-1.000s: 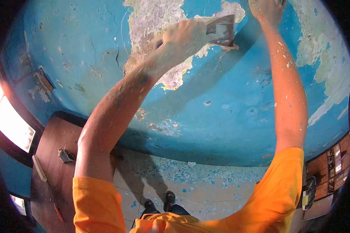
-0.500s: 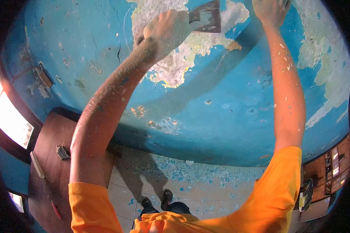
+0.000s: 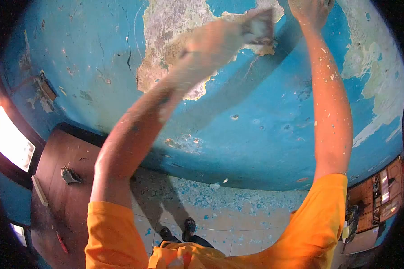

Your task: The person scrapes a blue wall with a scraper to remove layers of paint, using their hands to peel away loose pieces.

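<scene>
A flat, dark grey metal scraper with a broad, flared blade [image 3: 259, 29] is gripped in the left hand [image 3: 213, 42], at the upper middle of the frame. The fingers are closed around its handle, which is mostly hidden by the hand; hand and blade are both blurred. The blade is held over the right-hand end of a large, ragged patch of bare grey-white plaster [image 3: 159, 29], close to the border with the glossy blue painted wall [image 3: 265, 121]. Whether its edge is pressed on the surface cannot be told.

The right hand [image 3: 312, 13] is raised to the top edge of the frame and partly cut off there; how far it is opened, and whether anything is held in it, cannot be told. A second area of pale bare plaster [image 3: 372, 78] is seen at the upper right.

The step in hand is judged to be the scraping of loose paint from the wall, as is suggested by the blue flakes strewn over the pale tiled floor [image 3: 247, 235] at the lower middle. For the next move, the blade would need to be kept flat and slid under the paint's lifted border, with a firm grip and without the plaster being gouged.
</scene>
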Demonstrator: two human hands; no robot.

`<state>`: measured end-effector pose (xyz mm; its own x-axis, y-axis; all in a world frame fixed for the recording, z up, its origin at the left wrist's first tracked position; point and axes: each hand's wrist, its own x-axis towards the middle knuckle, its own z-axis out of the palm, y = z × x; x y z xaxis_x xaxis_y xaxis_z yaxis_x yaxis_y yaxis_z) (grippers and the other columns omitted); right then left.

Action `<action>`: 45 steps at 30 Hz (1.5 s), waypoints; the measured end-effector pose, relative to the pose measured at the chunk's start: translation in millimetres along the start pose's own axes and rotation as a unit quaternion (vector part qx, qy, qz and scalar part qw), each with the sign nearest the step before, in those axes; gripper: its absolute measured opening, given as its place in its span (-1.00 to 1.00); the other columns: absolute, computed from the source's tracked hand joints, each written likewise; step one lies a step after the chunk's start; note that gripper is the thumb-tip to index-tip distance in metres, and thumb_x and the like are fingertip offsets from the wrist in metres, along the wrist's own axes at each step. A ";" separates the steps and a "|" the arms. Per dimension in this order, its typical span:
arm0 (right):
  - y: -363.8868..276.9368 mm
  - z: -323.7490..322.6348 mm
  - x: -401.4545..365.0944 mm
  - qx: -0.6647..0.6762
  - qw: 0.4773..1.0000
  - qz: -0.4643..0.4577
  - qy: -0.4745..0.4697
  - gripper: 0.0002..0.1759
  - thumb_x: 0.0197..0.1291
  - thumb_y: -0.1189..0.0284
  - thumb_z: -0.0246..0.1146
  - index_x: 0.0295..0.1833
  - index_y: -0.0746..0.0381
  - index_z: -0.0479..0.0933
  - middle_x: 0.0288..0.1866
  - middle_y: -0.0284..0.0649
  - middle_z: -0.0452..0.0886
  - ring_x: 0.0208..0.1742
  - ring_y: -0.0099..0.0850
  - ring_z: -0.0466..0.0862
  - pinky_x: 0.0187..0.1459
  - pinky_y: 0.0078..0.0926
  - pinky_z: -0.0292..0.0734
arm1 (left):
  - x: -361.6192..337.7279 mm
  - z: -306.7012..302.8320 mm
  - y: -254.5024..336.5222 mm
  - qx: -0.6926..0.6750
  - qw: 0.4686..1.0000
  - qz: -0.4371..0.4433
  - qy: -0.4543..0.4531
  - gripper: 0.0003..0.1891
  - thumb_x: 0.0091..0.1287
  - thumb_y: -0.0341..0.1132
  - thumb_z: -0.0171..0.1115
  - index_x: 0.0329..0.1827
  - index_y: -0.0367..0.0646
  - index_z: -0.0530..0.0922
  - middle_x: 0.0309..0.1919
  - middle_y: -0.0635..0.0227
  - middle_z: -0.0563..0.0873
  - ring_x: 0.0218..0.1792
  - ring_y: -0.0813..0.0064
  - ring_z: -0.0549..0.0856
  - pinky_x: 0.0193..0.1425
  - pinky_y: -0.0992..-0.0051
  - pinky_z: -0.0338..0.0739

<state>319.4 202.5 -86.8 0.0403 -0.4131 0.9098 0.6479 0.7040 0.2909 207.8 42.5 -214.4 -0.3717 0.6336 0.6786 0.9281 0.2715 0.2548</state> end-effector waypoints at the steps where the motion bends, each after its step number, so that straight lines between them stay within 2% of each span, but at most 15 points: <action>1: 3.7 -0.5 0.0 0.000 1.000 -0.005 -0.001 -0.38 0.20 0.10 0.19 0.32 0.12 0.32 0.38 0.04 0.22 0.36 0.06 0.26 0.33 -0.01 0.18 | -1.4 -4.9 1.9 -0.001 1.000 0.002 -0.002 -0.35 0.29 0.29 0.01 -0.17 -0.23 0.66 -0.40 0.09 0.72 -0.33 0.18 0.74 -0.17 0.25 0.58; 7: 4.4 -1.6 -0.5 0.016 1.000 0.004 0.013 -0.37 0.20 0.10 0.19 0.33 0.12 0.31 0.38 0.05 0.22 0.37 0.05 0.26 0.34 0.00 0.16 | -2.8 -13.8 -53.1 -0.053 0.997 0.025 0.060 -0.47 0.36 0.11 0.08 -0.20 -0.28 0.67 -0.41 0.00 0.72 -0.36 0.08 0.75 -0.30 0.18 0.64; 21: 3.7 -3.6 2.3 0.020 1.000 0.010 -0.003 -0.40 0.20 0.16 0.22 0.34 0.09 0.31 0.42 0.04 0.19 0.35 0.04 0.29 0.33 0.02 0.15 | -5.3 -12.3 7.5 -0.074 0.996 -0.012 0.053 -0.51 0.34 0.15 0.04 0.03 -0.05 0.59 -0.36 0.15 0.72 -0.27 0.13 0.73 -0.19 0.16 0.60; 25: -24.4 -55.4 -28.6 0.241 0.957 0.137 -0.090 -0.28 0.23 0.07 0.17 0.39 0.22 0.21 0.48 0.07 0.09 0.44 0.01 0.18 0.40 0.03 0.02 | -13.9 -2.6 12.4 -0.164 0.985 -0.021 0.052 -0.50 0.30 0.07 0.14 -0.05 -0.25 0.60 -0.36 0.06 0.71 -0.28 0.12 0.73 -0.19 0.15 0.58; 27: -55.6 -67.2 -79.5 0.277 0.958 0.075 -0.025 -0.42 0.27 0.18 0.13 0.30 0.26 0.27 0.29 0.17 0.29 0.23 0.09 0.38 0.19 -0.05 0.33 | -7.2 14.5 3.4 -0.183 0.982 -0.025 0.028 -0.50 0.31 0.05 0.13 -0.10 -0.31 0.61 -0.35 0.03 0.71 -0.28 0.10 0.73 -0.19 0.16 0.58; 29: -81.3 -81.5 -117.3 0.362 0.912 0.146 -0.128 -0.36 0.30 0.14 0.11 0.34 0.34 0.21 0.34 0.18 0.22 0.30 0.15 0.30 0.27 -0.01 0.22 | -2.8 15.6 3.0 -0.192 0.981 -0.026 0.005 -0.50 0.32 0.02 0.13 -0.15 -0.37 0.61 -0.34 0.01 0.71 -0.28 0.08 0.73 -0.18 0.16 0.58; 33: -105.9 -105.4 -127.8 0.312 0.916 0.200 -0.151 -0.31 0.33 0.10 0.09 0.36 0.39 0.17 0.35 0.19 0.20 0.35 0.07 0.28 0.30 0.01 0.18 | -2.7 12.5 49.0 -0.331 0.941 -0.075 0.015 -0.61 0.34 -0.15 0.11 0.01 -0.34 0.52 -0.39 0.01 0.68 -0.38 0.14 0.70 -0.24 0.22 0.59; 35: -117.1 -136.1 -123.9 0.396 0.781 0.455 -0.166 -0.28 0.34 0.07 0.08 0.41 0.33 0.12 0.32 0.18 0.24 0.36 -0.09 0.31 0.27 -0.08 0.26 | 15.0 39.4 60.5 -0.432 0.891 -0.020 0.141 -0.54 0.33 -0.22 0.14 0.22 -0.25 0.33 -0.44 0.05 0.64 -0.47 0.22 0.66 -0.37 0.31 0.59; 36: -120.6 -146.6 -117.8 0.434 0.715 0.510 -0.201 -0.27 0.36 0.07 0.06 0.46 0.29 0.06 0.18 0.13 0.40 0.11 -0.20 0.53 0.05 -0.24 0.48 | 10.3 26.5 71.9 -0.573 0.815 -0.083 0.015 -0.47 0.31 -0.27 0.16 0.29 -0.19 0.21 -0.49 0.11 0.62 -0.47 0.26 0.65 -0.35 0.31 0.58; 37: -116.8 -150.6 -111.0 0.433 0.715 0.512 -0.197 -0.27 0.36 0.07 0.06 0.46 0.29 0.06 0.18 0.13 0.40 0.11 -0.20 0.53 0.05 -0.24 0.48 | 13.2 33.3 77.6 -0.571 0.817 -0.080 0.012 -0.47 0.31 -0.27 0.16 0.29 -0.19 0.21 -0.49 0.11 0.62 -0.47 0.26 0.65 -0.35 0.31 0.58; 39: -105.7 -157.6 -103.1 0.418 0.632 0.598 -0.262 -0.26 0.37 0.12 0.04 0.50 0.26 -0.02 -0.02 0.02 0.57 -0.23 -0.30 0.64 -0.19 -0.39 0.55 | 17.6 49.6 92.9 -0.630 0.749 -0.050 0.200 -0.48 0.29 -0.23 0.17 0.25 -0.22 0.27 -0.53 0.13 0.63 -0.41 0.25 0.67 -0.24 0.25 0.57; 40: -102.2 -158.5 -105.2 0.413 0.633 0.602 -0.258 -0.26 0.37 0.12 0.04 0.50 0.26 -0.02 -0.02 0.02 0.57 -0.23 -0.30 0.64 -0.19 -0.39 0.55 | 19.1 56.5 91.8 -0.632 0.749 -0.048 0.193 -0.48 0.29 -0.23 0.17 0.25 -0.22 0.27 -0.53 0.13 0.63 -0.41 0.25 0.67 -0.24 0.25 0.57; 42: -98.0 -157.9 -113.1 0.407 0.662 0.563 -0.280 -0.32 0.37 0.21 0.04 0.50 0.22 0.03 -0.18 -0.05 0.64 -0.42 -0.36 0.62 -0.37 -0.36 0.54 | 13.2 49.5 77.7 -0.429 0.896 -0.113 0.017 -0.42 0.27 -0.12 0.16 0.28 -0.23 0.26 -0.46 0.08 0.67 -0.34 0.21 0.69 -0.13 0.21 0.55; 43: -98.9 -161.1 -119.1 0.406 0.663 0.565 -0.275 -0.32 0.37 0.21 0.04 0.50 0.22 0.03 -0.18 -0.05 0.64 -0.42 -0.36 0.62 -0.37 -0.36 0.54 | 9.7 45.3 69.2 -0.427 0.898 -0.108 0.015 -0.42 0.27 -0.12 0.16 0.28 -0.23 0.26 -0.46 0.08 0.67 -0.34 0.21 0.69 -0.13 0.21 0.55; 45: -109.6 -171.9 -136.5 0.393 0.750 0.471 -0.246 -0.39 0.36 0.25 0.04 0.48 0.15 0.13 -0.25 -0.04 0.65 -0.43 -0.43 0.60 -0.41 -0.36 0.52 | -7.6 33.0 53.4 -0.323 0.944 0.010 -0.071 -0.44 0.27 0.03 0.09 0.13 -0.29 0.45 -0.41 0.05 0.70 -0.30 0.15 0.70 -0.11 0.22 0.55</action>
<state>373.6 82.4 -293.7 -0.2125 0.6090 0.7642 -0.1489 0.7527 -0.6413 259.4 76.1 -228.7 -0.3115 0.7371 0.5997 0.7378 -0.2100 0.6415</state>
